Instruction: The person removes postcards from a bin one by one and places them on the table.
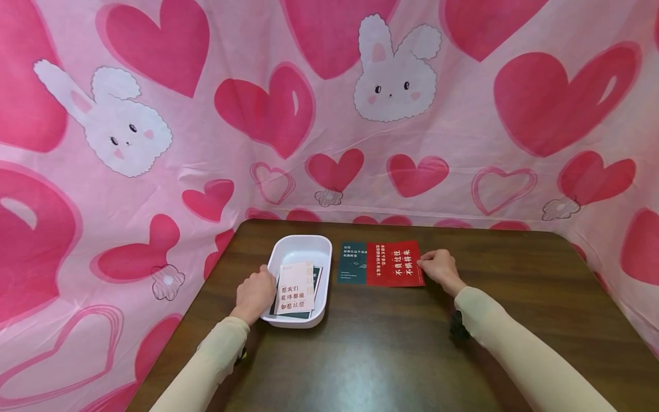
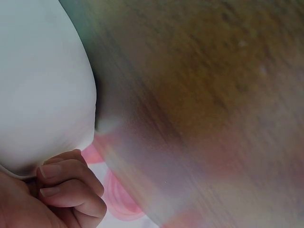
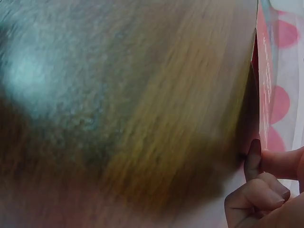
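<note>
My left hand (image 1: 255, 293) grips the left rim of a white plastic basin (image 1: 294, 323), its fingers curled at the wall. In the left wrist view those fingers (image 2: 76, 199) show against the basin's pale outside. Inside the basin a pale pink card with dark lettering (image 1: 296, 286) lies over a dark green card (image 1: 298, 314). To the right, my right hand (image 1: 440, 269) pinches the right edge of a red card with white lettering (image 1: 386, 269) between thumb and finger. The red card's left side meets a teal card (image 1: 352, 269); whether they overlap is unclear.
The brown wooden table (image 1: 391, 360) extends in front of and to the right of the cards. A pink cloth with hearts and rabbits (image 1: 329, 131) hangs behind the table and along its sides. Light glares off the tabletop near the front.
</note>
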The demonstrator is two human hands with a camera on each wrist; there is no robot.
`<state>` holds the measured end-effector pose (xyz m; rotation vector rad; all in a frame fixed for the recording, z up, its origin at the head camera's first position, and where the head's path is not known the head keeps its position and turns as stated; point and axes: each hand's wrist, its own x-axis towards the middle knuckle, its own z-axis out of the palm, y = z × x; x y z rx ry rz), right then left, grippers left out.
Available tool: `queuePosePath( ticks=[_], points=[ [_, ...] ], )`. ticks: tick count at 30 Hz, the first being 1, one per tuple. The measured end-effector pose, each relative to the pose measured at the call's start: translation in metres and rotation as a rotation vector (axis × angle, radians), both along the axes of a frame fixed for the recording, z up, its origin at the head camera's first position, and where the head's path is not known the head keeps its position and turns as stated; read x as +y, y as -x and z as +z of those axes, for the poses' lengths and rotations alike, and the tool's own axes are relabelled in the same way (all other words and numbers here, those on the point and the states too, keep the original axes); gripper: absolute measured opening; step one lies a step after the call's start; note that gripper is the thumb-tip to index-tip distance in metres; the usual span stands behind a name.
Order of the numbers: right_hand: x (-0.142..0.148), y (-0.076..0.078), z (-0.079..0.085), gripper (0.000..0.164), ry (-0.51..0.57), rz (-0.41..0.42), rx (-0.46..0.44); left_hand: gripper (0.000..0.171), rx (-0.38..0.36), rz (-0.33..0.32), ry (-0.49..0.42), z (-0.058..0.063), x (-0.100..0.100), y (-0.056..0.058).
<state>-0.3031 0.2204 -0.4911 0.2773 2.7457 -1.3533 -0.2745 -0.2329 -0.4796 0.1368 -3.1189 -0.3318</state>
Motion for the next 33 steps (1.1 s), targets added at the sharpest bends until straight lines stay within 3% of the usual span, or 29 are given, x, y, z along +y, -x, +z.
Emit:
queuePosePath(
  ticks=[10, 22, 33],
  points=[
    [0.0039, 0.0018, -0.0015, 0.031, -0.102, -0.007, 0.039, 0.040, -0.022, 0.011, -0.002, 0.0006, 0.0012, 0.0000],
    [0.0054, 0.0017, -0.0039, 0.032, -0.101, -0.052, -0.004, 0.041, -0.023, 0.014, -0.001, 0.0021, 0.0012, 0.0007],
    [0.0052, 0.0000, -0.0031, 0.029, -0.117, -0.014, 0.031, 0.042, -0.037, 0.013, -0.008, 0.0018, 0.0004, 0.0000]
  ],
)
